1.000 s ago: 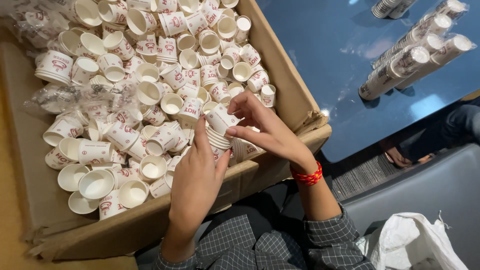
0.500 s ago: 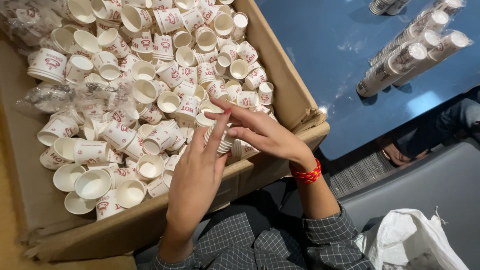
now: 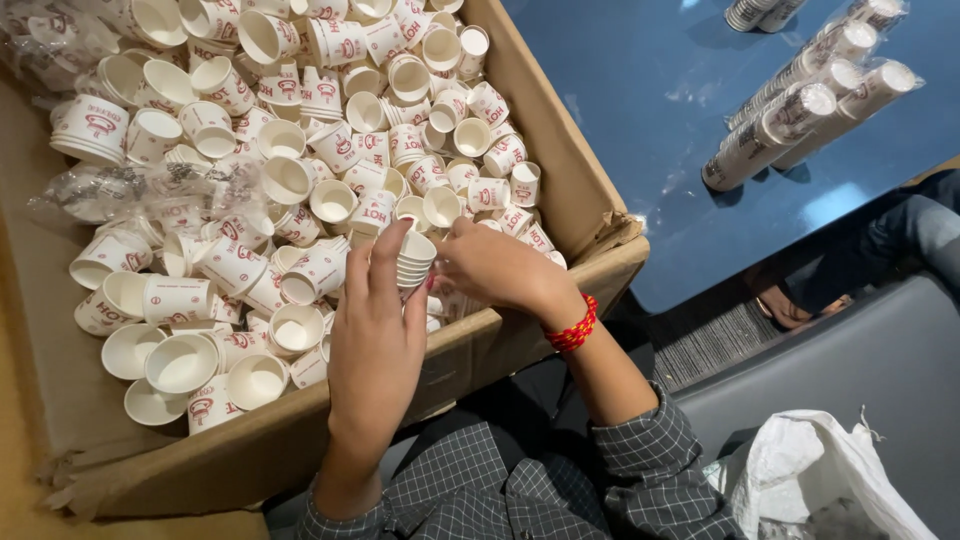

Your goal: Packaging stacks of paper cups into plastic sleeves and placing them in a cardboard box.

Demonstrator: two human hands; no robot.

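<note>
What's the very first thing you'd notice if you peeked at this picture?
A big cardboard box heaped with loose little white paper cups with red print fills the left side. Over its near edge, the left hand holds a small nested stack of cups, and the right hand, with a red wristband, touches it. At upper right, wrapped sleeves of cups lie on a shiny blue table.

Lower part of the small stack of cups hidden behind the left hand. Right hand: fingertips concealed among loose cups, grip indiscernible. Cardboard box, far from the fingers, cut off at top and left edges. Wrapped cup sleeves cropped at the top edge.
</note>
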